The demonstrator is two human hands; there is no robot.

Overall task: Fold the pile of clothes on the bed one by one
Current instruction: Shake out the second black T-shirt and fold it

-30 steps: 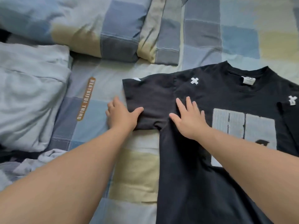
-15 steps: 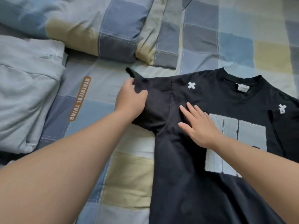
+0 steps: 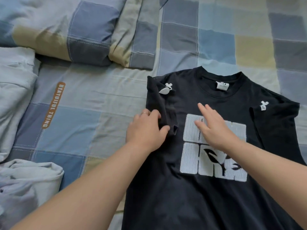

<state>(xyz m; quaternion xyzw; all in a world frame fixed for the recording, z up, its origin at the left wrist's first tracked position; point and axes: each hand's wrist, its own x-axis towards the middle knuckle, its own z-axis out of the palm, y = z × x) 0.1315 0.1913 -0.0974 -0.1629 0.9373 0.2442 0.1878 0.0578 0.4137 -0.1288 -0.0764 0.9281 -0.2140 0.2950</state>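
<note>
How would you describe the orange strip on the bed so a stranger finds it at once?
Start at the black shirt spread on the checked sheet, then look left towards the grey clothes. Between them lies the orange strip, narrow, white-lettered, the only orange thing among blue and yellow squares.

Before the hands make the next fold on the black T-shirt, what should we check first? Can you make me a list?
1. Is the left sleeve folded onto the black T-shirt? Ok, the left hand has a grip on it.
2. Is that fold smooth? Not ok, it looks bunched.
3. Is the shirt held flat? Ok, the right hand lies straight-fingered on the white print.
4. Is the right sleeve tucked in? Ok, it looks folded inward.
5. Is the bottom hem straight? Cannot tell, it is out of view.
6. Are the light clothes out of the way? Ok, they lie apart at the left.
</note>
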